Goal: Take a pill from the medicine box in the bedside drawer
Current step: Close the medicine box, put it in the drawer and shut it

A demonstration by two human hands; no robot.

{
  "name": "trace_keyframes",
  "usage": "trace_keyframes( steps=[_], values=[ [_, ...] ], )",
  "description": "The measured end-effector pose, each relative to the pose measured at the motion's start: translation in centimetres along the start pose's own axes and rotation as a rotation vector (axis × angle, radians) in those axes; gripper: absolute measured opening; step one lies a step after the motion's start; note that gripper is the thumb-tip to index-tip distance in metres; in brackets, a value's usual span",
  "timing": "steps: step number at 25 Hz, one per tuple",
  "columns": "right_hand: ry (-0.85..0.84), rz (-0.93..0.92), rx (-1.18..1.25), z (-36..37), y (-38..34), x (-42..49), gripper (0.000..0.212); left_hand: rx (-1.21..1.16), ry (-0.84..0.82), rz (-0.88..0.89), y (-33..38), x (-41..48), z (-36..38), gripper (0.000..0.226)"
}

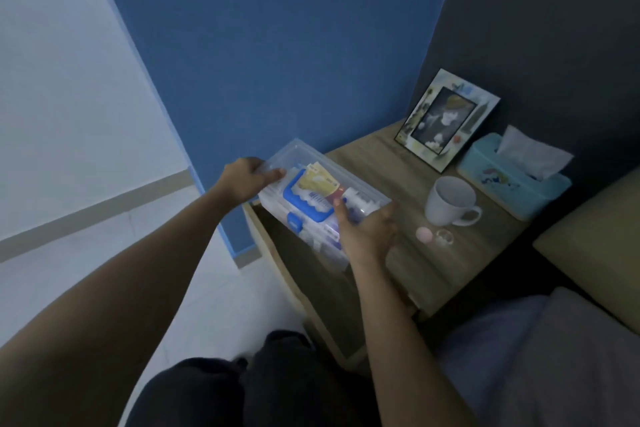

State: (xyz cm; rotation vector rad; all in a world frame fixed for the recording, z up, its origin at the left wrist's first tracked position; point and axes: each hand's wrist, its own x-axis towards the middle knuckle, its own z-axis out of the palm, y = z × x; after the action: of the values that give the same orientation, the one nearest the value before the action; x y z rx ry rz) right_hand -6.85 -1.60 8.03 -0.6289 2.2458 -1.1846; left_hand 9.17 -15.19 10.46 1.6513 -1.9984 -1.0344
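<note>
Both hands, left (244, 180) and right (369, 230), fingers clamped on the clear medicine box (311, 198) ends; next: set on counter (408, 253), unlatch blue clasp (294, 220).

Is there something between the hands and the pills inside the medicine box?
Yes. The clear lid with the blue latch looks closed over the medicine box; left hand and right hand grip its ends.

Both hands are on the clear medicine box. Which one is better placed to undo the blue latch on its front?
Probably the right hand. It grips the near end of the medicine box, close beside the blue latch. The left hand holds the far end, farther from the latch, and can steady the box.
</note>
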Motion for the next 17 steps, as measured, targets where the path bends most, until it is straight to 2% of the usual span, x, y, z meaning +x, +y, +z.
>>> trace_keyframes(
  steps=[4, 8, 13, 17],
  values=[
    [-0.017, 0.037, 0.049, 0.5, 3.9, -3.0, 0.1, -0.062, -0.067, -0.032, -1.5, -1.1, 1.7, 0.038],
    [0.064, 0.065, 0.029, 2.1, 6.8, -4.2, 0.101, -0.041, -0.19, -0.055, -3.2, 0.3, 3.8, 0.039],
    [0.102, 0.153, -0.002, 5.1, 9.9, -3.6, 0.103, 0.198, -0.365, -0.039, -5.6, 3.9, 6.3, 0.053],
    [0.091, 0.211, -0.022, 6.9, 12.0, -2.3, 0.106, 0.348, -0.425, 0.003, -7.2, 6.5, 8.3, 0.06]
  ],
)
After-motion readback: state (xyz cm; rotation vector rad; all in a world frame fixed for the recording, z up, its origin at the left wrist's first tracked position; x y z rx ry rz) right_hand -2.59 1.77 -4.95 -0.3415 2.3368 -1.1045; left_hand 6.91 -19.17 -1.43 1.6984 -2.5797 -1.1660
